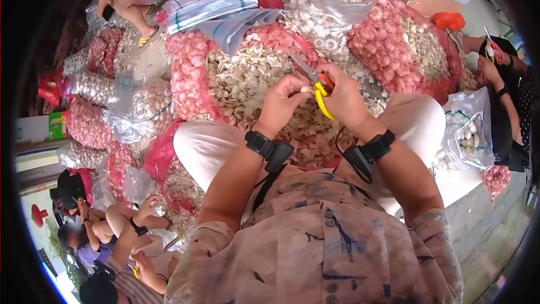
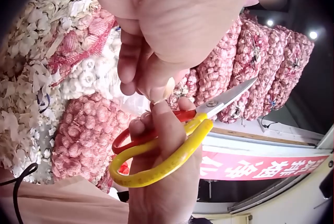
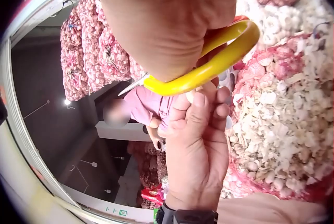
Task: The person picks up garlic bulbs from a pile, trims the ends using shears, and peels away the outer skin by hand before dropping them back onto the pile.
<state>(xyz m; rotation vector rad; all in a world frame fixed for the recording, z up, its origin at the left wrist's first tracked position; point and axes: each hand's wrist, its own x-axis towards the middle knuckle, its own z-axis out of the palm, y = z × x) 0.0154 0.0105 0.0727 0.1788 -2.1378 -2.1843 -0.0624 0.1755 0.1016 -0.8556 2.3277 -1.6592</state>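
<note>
Over the lap, my left hand [image 1: 281,104] pinches a small pale garlic clove [image 1: 306,89] between thumb and fingers. My right hand [image 1: 346,98] holds scissors with one yellow and one red handle [image 2: 162,169], their blades [image 2: 229,97] pointing away from the body. In the left wrist view, the right thumb tip is right at the clove. The right wrist view shows the yellow handle loop [image 3: 203,72] passing just above the left fingertips. Below both hands lies a heap of loose garlic skins and pieces [image 1: 247,73] in an open red mesh sack [image 1: 194,79].
Full mesh sacks of garlic [image 1: 379,39] stand around the heap. A clear bag of peeled-looking white bulbs [image 1: 332,17] is at the back, another clear bag [image 1: 467,129] at the right knee. Other people sit at left and right, one with red-handled scissors [image 1: 493,50].
</note>
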